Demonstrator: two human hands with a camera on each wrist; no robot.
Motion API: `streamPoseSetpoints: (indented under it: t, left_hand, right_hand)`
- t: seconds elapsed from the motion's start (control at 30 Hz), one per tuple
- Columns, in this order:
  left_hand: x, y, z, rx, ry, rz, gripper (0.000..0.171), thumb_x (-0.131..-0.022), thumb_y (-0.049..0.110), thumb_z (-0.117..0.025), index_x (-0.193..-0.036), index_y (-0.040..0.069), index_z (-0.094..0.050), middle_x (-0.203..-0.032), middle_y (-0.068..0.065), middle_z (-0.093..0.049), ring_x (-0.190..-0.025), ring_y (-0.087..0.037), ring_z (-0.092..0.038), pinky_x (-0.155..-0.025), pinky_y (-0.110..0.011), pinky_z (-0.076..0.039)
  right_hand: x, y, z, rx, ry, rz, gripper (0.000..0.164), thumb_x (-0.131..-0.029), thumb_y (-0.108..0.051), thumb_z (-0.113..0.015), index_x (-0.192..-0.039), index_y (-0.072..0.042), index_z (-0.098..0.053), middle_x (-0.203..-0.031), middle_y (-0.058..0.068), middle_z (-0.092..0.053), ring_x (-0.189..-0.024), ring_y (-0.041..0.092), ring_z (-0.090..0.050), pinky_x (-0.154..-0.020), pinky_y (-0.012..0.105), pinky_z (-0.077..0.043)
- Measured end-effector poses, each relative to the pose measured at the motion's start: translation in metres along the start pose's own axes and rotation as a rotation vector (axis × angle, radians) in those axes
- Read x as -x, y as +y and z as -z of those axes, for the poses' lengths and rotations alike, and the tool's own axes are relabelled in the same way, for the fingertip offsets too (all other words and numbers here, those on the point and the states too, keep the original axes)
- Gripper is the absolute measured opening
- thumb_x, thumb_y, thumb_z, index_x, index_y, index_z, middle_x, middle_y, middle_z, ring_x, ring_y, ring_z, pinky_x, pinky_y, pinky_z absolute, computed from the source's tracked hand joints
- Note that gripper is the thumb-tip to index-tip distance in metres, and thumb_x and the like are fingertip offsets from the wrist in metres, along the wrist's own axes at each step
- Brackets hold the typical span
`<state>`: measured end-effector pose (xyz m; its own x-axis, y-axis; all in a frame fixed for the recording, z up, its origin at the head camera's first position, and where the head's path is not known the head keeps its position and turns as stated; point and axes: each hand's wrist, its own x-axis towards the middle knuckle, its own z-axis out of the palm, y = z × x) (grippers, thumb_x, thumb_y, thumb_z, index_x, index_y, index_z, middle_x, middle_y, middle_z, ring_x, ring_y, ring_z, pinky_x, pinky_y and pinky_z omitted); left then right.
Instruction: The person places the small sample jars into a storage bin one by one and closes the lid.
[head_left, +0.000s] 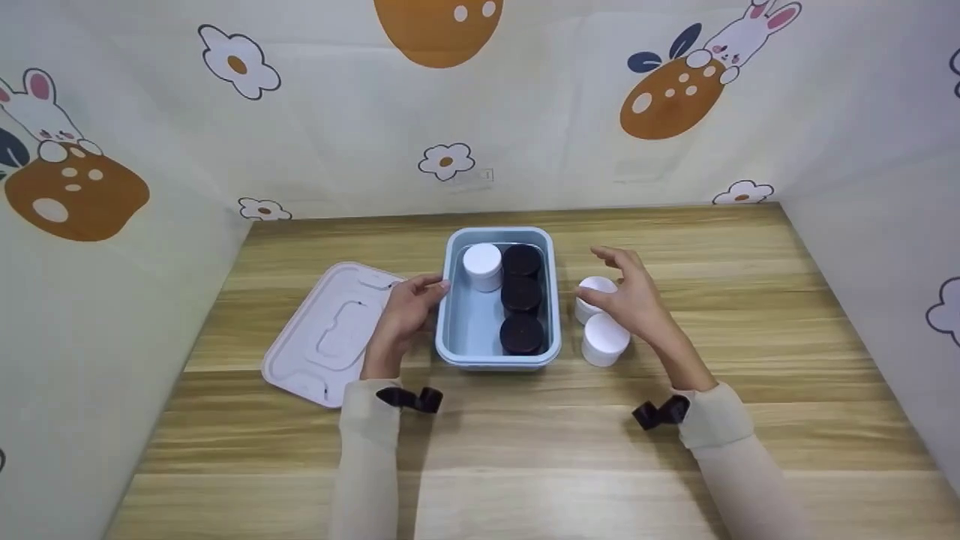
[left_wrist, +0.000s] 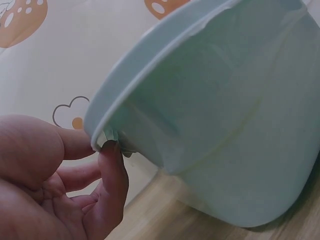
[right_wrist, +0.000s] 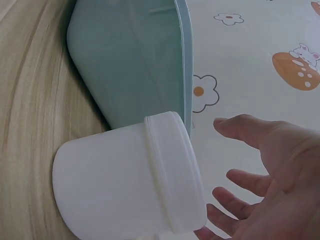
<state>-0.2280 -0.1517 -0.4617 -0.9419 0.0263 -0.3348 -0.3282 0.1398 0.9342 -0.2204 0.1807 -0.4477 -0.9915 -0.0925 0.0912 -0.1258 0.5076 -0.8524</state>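
A light blue plastic box [head_left: 498,363] stands on the table, holding one white lidded jar [head_left: 482,262] at its far left and three black-lidded jars [head_left: 522,334] in a column along its right side. My left hand [head_left: 403,313] pinches the box's left rim [left_wrist: 111,102] between thumb and fingers. Right of the box, two white jars [head_left: 604,340] stand upright side by side. Over the farther one [head_left: 598,283] hovers my right hand [head_left: 634,297], fingers spread and nothing in its grasp. In the right wrist view, a white jar [right_wrist: 115,185] lies between that hand [right_wrist: 280,170] and the box.
A pale lid [head_left: 319,337] with moulded grooves lies flat on the wooden table [head_left: 525,465], left of the box and partly behind my left hand. A patterned cloth wall [head_left: 555,120] rises behind the table and along both sides.
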Motion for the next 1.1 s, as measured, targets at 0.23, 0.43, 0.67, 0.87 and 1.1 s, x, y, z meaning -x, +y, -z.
streamPoseSetpoints:
  t: [0.23,0.43,0.67,0.87,1.1]
  left_hand:
    - [0.000,-0.002,0.000,0.006,0.011,-0.005,0.046,-0.101,0.024,-0.061,-0.142,0.003,-0.054,-0.127,-0.024,-0.066,-0.099,-0.024,-0.071,-0.078,-0.035,-0.061]
    - [0.001,-0.001,0.000,0.001,0.011,-0.002,0.047,-0.101,0.024,-0.060,-0.142,0.003,-0.053,-0.127,-0.023,-0.066,-0.093,-0.020,-0.070,-0.074,-0.031,-0.060]
    - [0.000,0.001,0.000,0.000,0.011,-0.005,0.047,-0.101,0.024,-0.060,-0.142,0.002,-0.053,-0.126,-0.023,-0.066,-0.089,-0.019,-0.070,-0.070,-0.028,-0.059]
    - [0.000,0.000,0.000,-0.026,0.019,-0.019,0.046,-0.101,0.025,-0.061,-0.141,0.002,-0.054,-0.126,-0.022,-0.066,-0.094,-0.018,-0.068,-0.077,-0.028,-0.057]
    - [-0.001,0.000,0.000,-0.027,0.023,-0.005,0.047,-0.100,0.025,-0.062,-0.140,0.002,-0.055,-0.125,-0.020,-0.066,-0.093,-0.018,-0.068,-0.081,-0.034,-0.058]
  right_hand:
    - [-0.003,0.012,-0.001,-0.029,-0.050,-0.046,0.077,-0.081,-0.014,-0.083,-0.146,0.001,-0.045,-0.145,0.025,-0.043,-0.137,0.043,-0.040,-0.115,0.056,-0.036]
    - [-0.005,0.025,-0.002,0.016,-0.094,-0.097,0.079,-0.080,-0.014,-0.084,-0.146,0.003,-0.044,-0.146,0.028,-0.041,-0.137,0.044,-0.042,-0.116,0.054,-0.036]
    - [-0.004,0.026,-0.003,0.013,-0.133,-0.140,0.075,-0.080,-0.015,-0.083,-0.142,0.004,-0.045,-0.143,0.030,-0.044,-0.131,0.043,-0.048,-0.110,0.052,-0.042]
    - [-0.004,0.026,-0.004,0.020,-0.129,-0.185,0.078,-0.081,-0.017,-0.082,-0.142,0.007,-0.039,-0.145,0.031,-0.045,-0.131,0.043,-0.048,-0.113,0.052,-0.040]
    - [-0.003,0.025,-0.007,0.014,-0.135,-0.265,0.080,-0.083,-0.021,-0.078,-0.140,0.010,-0.031,-0.142,0.031,-0.044,-0.130,0.043,-0.048,-0.111,0.051,-0.042]
